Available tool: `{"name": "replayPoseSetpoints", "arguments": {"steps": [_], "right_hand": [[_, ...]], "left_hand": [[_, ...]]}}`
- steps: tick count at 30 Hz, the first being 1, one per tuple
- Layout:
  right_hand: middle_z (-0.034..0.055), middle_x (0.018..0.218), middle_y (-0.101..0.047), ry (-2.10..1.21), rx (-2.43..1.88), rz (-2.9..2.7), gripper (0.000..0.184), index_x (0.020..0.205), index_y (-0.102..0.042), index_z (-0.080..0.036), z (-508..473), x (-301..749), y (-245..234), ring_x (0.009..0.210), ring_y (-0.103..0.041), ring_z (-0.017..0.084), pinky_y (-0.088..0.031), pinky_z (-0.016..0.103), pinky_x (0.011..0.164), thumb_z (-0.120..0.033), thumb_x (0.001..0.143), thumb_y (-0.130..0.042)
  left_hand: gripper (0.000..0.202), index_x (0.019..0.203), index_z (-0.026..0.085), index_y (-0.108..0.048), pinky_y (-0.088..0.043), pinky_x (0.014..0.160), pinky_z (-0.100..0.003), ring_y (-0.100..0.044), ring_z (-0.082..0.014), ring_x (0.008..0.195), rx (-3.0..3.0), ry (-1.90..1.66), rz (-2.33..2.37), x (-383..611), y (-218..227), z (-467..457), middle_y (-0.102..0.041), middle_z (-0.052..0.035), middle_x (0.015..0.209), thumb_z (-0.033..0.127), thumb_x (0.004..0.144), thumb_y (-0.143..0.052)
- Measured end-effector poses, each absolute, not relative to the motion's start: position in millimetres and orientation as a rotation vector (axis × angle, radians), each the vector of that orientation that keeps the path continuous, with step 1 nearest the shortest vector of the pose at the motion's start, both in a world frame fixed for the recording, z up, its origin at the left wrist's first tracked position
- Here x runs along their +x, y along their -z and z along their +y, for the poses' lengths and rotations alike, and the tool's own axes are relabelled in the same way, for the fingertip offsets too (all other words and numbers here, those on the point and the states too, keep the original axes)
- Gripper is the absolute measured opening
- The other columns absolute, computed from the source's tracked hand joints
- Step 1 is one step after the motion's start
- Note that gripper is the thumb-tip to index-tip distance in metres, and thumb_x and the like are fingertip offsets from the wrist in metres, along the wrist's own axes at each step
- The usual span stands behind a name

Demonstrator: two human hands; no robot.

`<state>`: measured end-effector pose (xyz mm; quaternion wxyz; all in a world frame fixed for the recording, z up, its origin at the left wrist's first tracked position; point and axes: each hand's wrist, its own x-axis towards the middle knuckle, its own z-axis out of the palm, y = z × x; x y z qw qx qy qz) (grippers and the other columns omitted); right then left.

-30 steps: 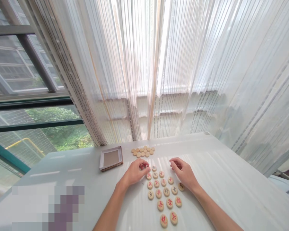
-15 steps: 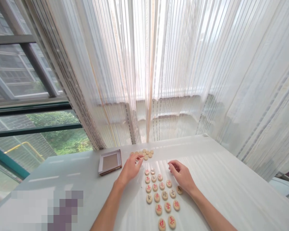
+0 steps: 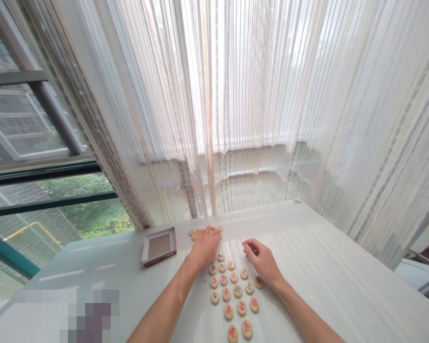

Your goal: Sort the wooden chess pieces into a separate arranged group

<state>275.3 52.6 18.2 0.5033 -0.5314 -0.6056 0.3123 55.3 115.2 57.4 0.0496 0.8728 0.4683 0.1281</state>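
Observation:
Round wooden chess pieces with red and black characters lie face up in rows on the white table. Farther back, a small heap of blank-side pieces sits near the curtain. My left hand rests over that heap, fingers curled down onto the pieces; what it grips is hidden. My right hand hovers just right of the top row, fingers curled loosely, thumb and forefinger close together.
A shallow square box lid lies left of my left hand. Sheer striped curtains hang behind the table. A window is at the left. A blurred patch covers the table's near left corner.
My left hand moved from the top of the face-up rows back to the blank-side heap. My right hand stayed about where it was. The view tilted slightly upward.

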Motion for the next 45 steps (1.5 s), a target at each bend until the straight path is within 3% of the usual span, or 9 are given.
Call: {"name": "replayPoseSetpoints", "arguments": {"steps": [8,16,22,27,31,35,40,42,45], "right_hand": [[0.0056,0.08,-0.075,-0.747,-1.281,-1.455,0.033,0.089,-0.07,-0.02,53,274,-20,0.075,-0.071,0.023,-0.054,0.032,0.07,-0.049,0.091,-0.053],[0.0052,0.08,-0.075,-0.722,-1.282,-1.473,0.034,0.089,-0.07,-0.02,51,275,-23,0.072,-0.071,0.022,-0.055,0.032,0.068,-0.049,0.092,-0.053],[0.0062,0.088,-0.074,-0.672,-1.234,-1.518,0.029,0.098,-0.069,-0.02,46,273,-31,0.079,-0.07,0.022,-0.055,0.032,0.071,-0.043,0.093,-0.053],[0.0073,0.108,-0.067,-0.608,-0.98,-1.756,0.027,0.115,-0.065,-0.025,26,260,-44,0.089,-0.066,0.021,-0.056,0.035,0.081,-0.032,0.09,-0.06],[0.0059,0.096,-0.067,-0.561,-0.919,-1.815,0.014,0.105,-0.066,-0.025,17,254,-45,0.084,-0.063,0.021,-0.055,0.034,0.077,-0.027,0.094,-0.057],[0.0052,0.089,-0.068,-0.501,-0.953,-1.746,0.011,0.098,-0.068,-0.024,23,258,-38,0.079,-0.064,0.021,-0.055,0.034,0.076,-0.029,0.096,-0.059],[0.0036,0.082,-0.067,-0.431,-0.991,-1.753,0.011,0.094,-0.066,-0.023,29,264,-35,0.07,-0.062,0.018,-0.054,0.031,0.069,-0.032,0.096,-0.06],[0.0033,0.081,-0.065,-0.434,-0.969,-1.78,0.011,0.093,-0.065,-0.022,29,263,-34,0.069,-0.061,0.017,-0.052,0.029,0.066,-0.03,0.097,-0.059],[0.0029,0.083,-0.063,-0.466,-0.946,-1.815,0.008,0.092,-0.064,-0.021,27,261,-33,0.071,-0.061,0.016,-0.051,0.027,0.065,-0.026,0.097,-0.059]], "left_hand": [[0.021,0.079,0.022,-0.076,-0.038,0.096,-0.047,-0.066,-0.0313,0.093,2.637,-0.464,1.498,66,-58,119,-0.076,-0.0111,0.084,0.018,0.087,-0.057],[0.013,0.08,0.022,-0.074,-0.043,0.092,-0.042,-0.065,-0.0326,0.099,2.478,-0.663,1.53,76,-66,122,-0.075,-0.0099,0.085,0.015,0.078,-0.062],[0.014,0.095,0.022,-0.069,-0.054,0.078,-0.033,-0.07,-0.0237,0.092,2.268,-0.83,1.352,63,-83,95,-0.075,-0.0062,0.1,0.03,0.087,-0.06],[0.025,0.095,0.018,-0.065,-0.059,0.07,-0.027,-0.075,-0.0203,0.084,2.082,-0.8,1.097,60,-82,63,-0.077,-0.0069,0.094,0.043,0.089,-0.064],[0.028,0.093,0.017,-0.063,-0.059,0.07,-0.029,-0.075,-0.0228,0.086,1.849,-0.694,0.844,64,-80,50,-0.078,-0.0086,0.093,0.044,0.089,-0.065],[0.026,0.098,0.019,-0.067,-0.058,0.069,-0.026,-0.074,-0.0186,0.082,2.218,-0.677,1.048,56,-79,66,-0.078,-0.005,0.092,0.041,0.097,-0.051],[0.017,0.098,0.022,-0.071,-0.048,0.098,-0.043,-0.063,-0.028,0.111,2.396,-0.765,1.326,30,-64,112,-0.073,-0.0082,0.109,0.029,0.091,-0.056],[0.015,0.096,0.023,-0.072,-0.044,0.103,-0.046,-0.059,-0.0303,0.117,2.466,-0.745,1.363,20,-54,129,-0.07,-0.0082,0.117,0.027,0.087,-0.061],[0.025,0.11,0.022,-0.07,-0.043,0.106,-0.045,-0.057,-0.0299,0.119,2.54,-0.708,1.402,12,-40,146,-0.067,-0.0096,0.124,0.031,0.087,-0.063]]}}
